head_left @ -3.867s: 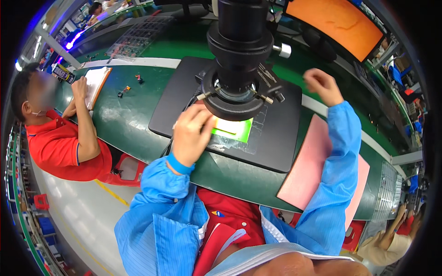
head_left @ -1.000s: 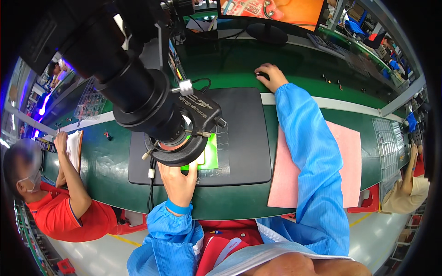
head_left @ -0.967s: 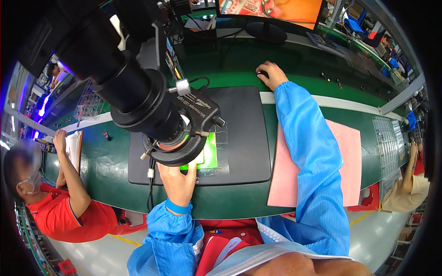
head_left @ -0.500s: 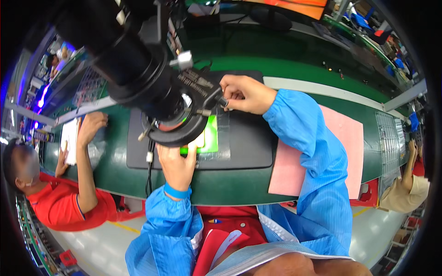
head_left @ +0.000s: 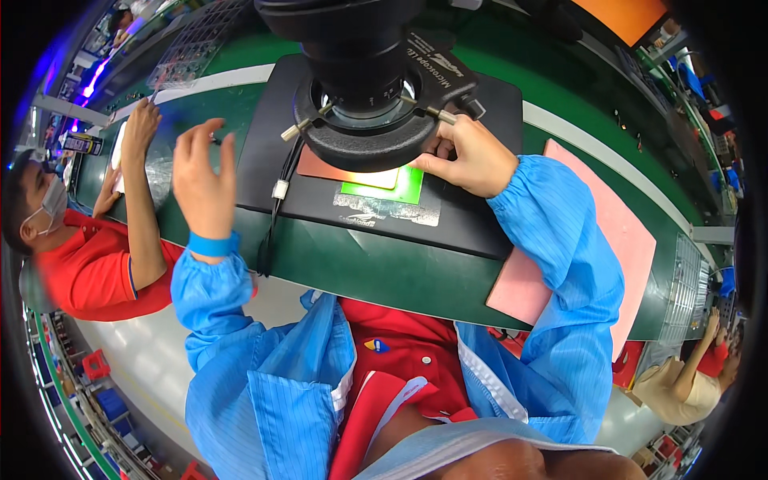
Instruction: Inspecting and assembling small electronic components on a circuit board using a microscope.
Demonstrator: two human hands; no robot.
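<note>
A black microscope (head_left: 352, 72) with a ring light (head_left: 364, 156) stands over a dark base board (head_left: 472, 232). Under the ring lies a flat reddish-orange plate (head_left: 320, 166), lit bright at one end, on a bright green card (head_left: 410, 192). My left hand (head_left: 204, 180) is raised left of the board, fingers apart; a tiny dark spot shows by its fingertips, and I cannot tell whether it is held. At the ring's right side is my right hand (head_left: 476, 160), fingers curled and thumb by the green card's edge. The ring light partly hides those fingers and whatever they grip.
A black cable with a white connector (head_left: 280, 190) runs down the board's left side. Pink sheet (head_left: 616, 232) lies under my right forearm. On the left a co-worker in red (head_left: 104, 264) works at the same green table (head_left: 384, 272); a wire rack (head_left: 680, 280) stands far right.
My left hand has left the plate under the microscope and lifted away to the left. My right hand has moved from the ring light's side knob down beside the green card. The view has shifted.
</note>
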